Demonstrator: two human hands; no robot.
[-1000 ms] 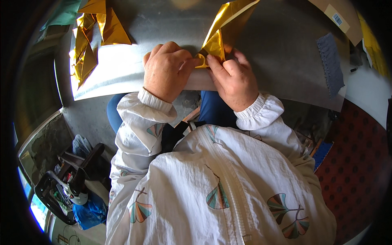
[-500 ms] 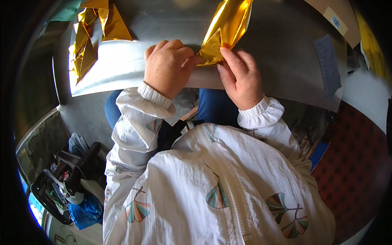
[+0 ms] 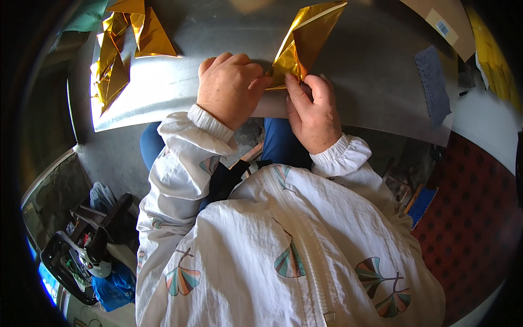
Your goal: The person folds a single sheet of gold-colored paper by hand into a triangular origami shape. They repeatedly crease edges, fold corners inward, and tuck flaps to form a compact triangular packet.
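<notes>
A sheet of shiny gold foil paper (image 3: pixel 312 37), partly folded, stands up from the near part of the metal table. My left hand (image 3: pixel 231 87) is curled closed, with thumb and forefinger pinching the paper's lower left corner. The fingers of my right hand (image 3: pixel 316 111) press against its lower right edge, the index fingertip on the gold surface and the thumb below it. Part of the fold lies hidden behind my fingertips. Several folded gold paper pieces (image 3: pixel 113 76) lie in a loose group at the far left of the table.
The metal table (image 3: pixel 376 82) has a grey cloth (image 3: pixel 433 87) with zigzag edges at its right. Cardboard (image 3: pixel 444 24) and a yellow item (image 3: pixel 493 60) lie at the far right. Below left stands a black container (image 3: pixel 71 267) beside a blue plastic bag (image 3: pixel 114 289).
The right side of the gold paper has folded over, so the upper part is narrower and more pointed. My right hand has shifted slightly left and down; the left stays nearly in place.
</notes>
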